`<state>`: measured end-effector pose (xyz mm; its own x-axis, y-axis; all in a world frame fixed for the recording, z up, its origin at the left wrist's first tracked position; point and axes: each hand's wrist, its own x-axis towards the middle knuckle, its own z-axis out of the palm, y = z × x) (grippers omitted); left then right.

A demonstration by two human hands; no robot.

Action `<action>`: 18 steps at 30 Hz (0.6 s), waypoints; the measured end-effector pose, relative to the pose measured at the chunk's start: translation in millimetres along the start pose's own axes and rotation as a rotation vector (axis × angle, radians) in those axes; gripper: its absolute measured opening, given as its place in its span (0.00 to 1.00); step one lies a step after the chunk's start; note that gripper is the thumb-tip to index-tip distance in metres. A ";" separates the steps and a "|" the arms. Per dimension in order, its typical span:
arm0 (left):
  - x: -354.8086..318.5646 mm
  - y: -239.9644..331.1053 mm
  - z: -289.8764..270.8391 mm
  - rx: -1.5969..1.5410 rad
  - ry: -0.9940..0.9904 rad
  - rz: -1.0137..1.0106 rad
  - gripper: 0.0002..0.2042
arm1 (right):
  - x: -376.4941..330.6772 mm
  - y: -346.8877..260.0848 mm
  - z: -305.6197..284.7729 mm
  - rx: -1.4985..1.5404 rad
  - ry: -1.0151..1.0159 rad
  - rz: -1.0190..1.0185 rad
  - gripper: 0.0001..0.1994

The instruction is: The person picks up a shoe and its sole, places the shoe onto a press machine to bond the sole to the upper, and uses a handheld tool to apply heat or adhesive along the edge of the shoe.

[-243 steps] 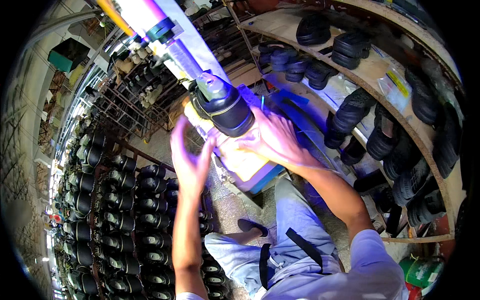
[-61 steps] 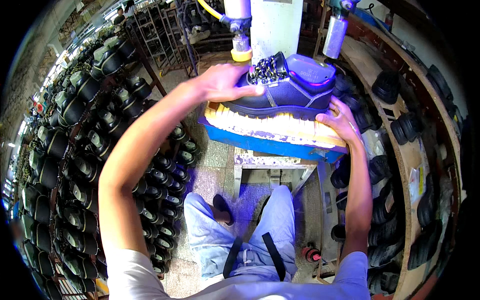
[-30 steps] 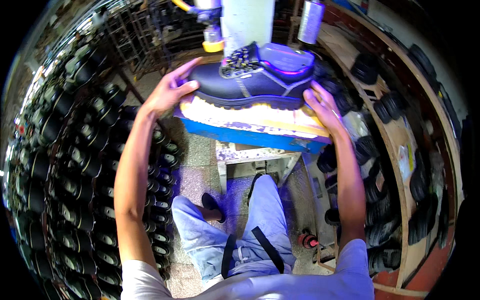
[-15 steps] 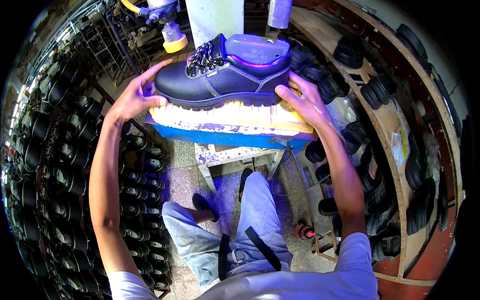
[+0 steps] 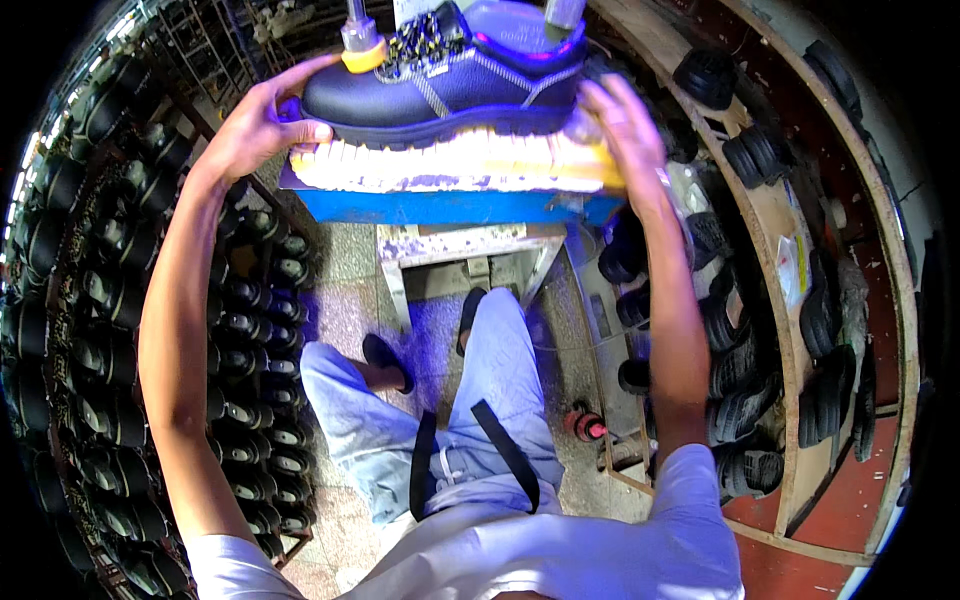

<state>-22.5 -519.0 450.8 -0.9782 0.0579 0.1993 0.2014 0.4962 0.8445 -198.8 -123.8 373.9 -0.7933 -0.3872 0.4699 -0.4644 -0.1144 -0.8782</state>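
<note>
A black lace-up work shoe [image 5: 400, 95] with a treaded sole sits toe-left on a yellow, ridged pad [image 5: 450, 160] on a blue base [image 5: 420, 207]. A grey plastic last [image 5: 520, 25] fills its opening. My left hand [image 5: 255, 125] is round the toe, the thumb along the front of the sole and the fingers behind. Smeared by motion, my right hand [image 5: 622, 120] is beside the heel, apart from it, with its fingers stretched out. A metal rod with a yellow tip [image 5: 363, 57] meets the shoe ahead of the laces. Another metal rod [image 5: 565, 12] stands above the last's heel end.
Racks of black shoes [image 5: 110, 350] fill the left side. On the right, curved wooden shelves [image 5: 765, 215] hold several black soles [image 5: 758, 158]. A white metal stand [image 5: 470, 245] supports the base, and a black and red object [image 5: 585, 424] lies on the floor.
My right hand has come away from the heel, while my left hand stays at the toe. The yellow-tipped rod has come down to the shoe. The whole view has shifted.
</note>
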 end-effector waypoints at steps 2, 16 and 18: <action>-19.5 4.7 19.8 0.032 0.120 0.068 0.37 | -34.7 -2.7 -13.6 0.208 0.335 -0.106 0.27; -105.5 22.3 233.4 0.875 0.548 0.806 0.17 | -168.9 69.3 6.9 0.302 0.459 0.268 0.17; -97.6 36.3 251.4 0.823 0.492 0.856 0.17 | -158.3 -12.0 9.4 0.360 0.278 0.097 0.19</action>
<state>67.7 -288.9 337.1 -0.3962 0.3850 0.8336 0.4907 0.8561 -0.1622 -64.0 -69.7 309.3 -0.9246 -0.1572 0.3470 -0.2556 -0.4194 -0.8711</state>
